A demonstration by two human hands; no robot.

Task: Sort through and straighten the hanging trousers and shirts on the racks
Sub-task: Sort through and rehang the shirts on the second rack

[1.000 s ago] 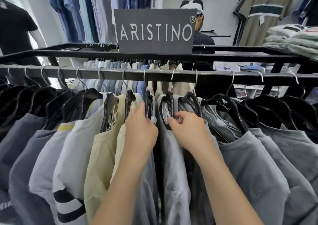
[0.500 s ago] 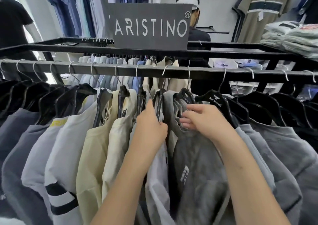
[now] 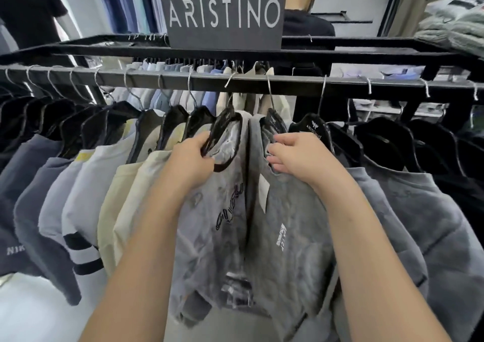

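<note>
The long black metal rail (image 3: 288, 82) carries a tight row of shirts, and the two being handled hang under its middle: a pale grey printed T-shirt (image 3: 217, 224) and, just right of it under the rail, a darker grey T-shirt (image 3: 293, 237). The pale one's black plastic hanger (image 3: 226, 115) sits tilted below the rail, so a strong pull may, I think, slip the collar off its shoulder. The left hand (image 3: 191, 161) has its fingers curled round this hanger and the black neckline; the right hand (image 3: 296, 155) pinches the darker shirt's collar. The thin wire hook (image 3: 228, 81) lies slanted on the rail; a lift could unhook it and drop the shirt.
</note>
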